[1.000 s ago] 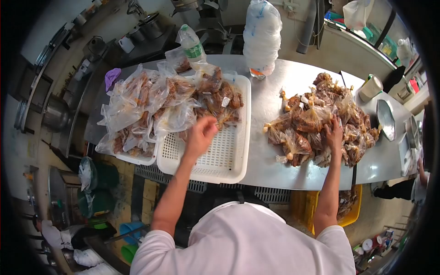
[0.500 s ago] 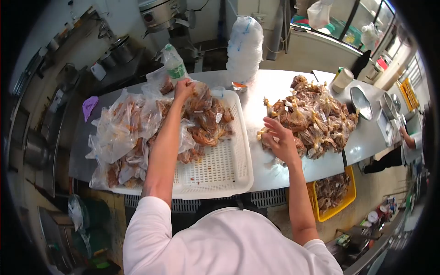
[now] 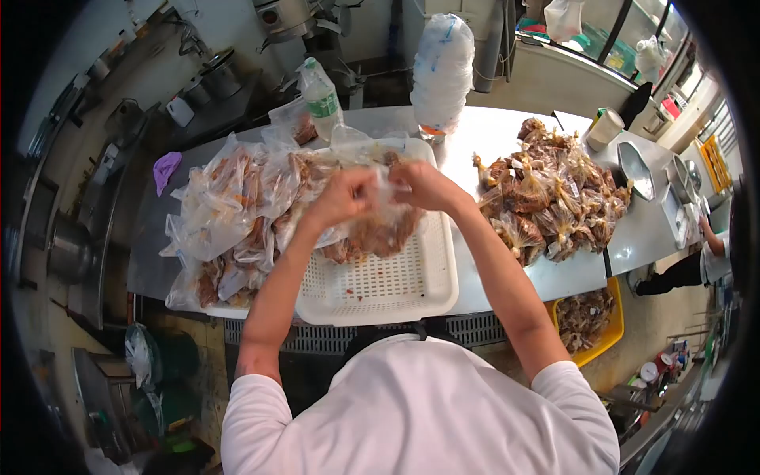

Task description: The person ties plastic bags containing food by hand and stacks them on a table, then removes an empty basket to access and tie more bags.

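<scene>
Over the white perforated basket (image 3: 443, 277), a clear plastic bag of brown cooked meat (image 3: 385, 229) hangs blurred by motion. My left hand (image 3: 346, 196) is closed on the upper part of the bag from the left. My right hand (image 3: 427, 186) is closed on the same upper part from the right, close to the left one. To the left, a heap of larger clear bags with meat (image 3: 214, 218) lies on the metal table and over the basket's left side. A pile of small knotted bags of meat (image 3: 554, 194) lies on the table at right.
A green-labelled plastic bottle (image 3: 321, 99) and a tall stack of clear plastic containers (image 3: 443, 71) stand at the back. A purple cloth or bag (image 3: 165, 169) lies at far left. A yellow crate (image 3: 613, 332) of bagged meat sits below on the right. Another person's arm (image 3: 712, 237) shows far right.
My right hand has moved left from beside the knotted pile to the bag. My left hand has come down and right from near the bottle, and both hands now meet at the bag's top.
</scene>
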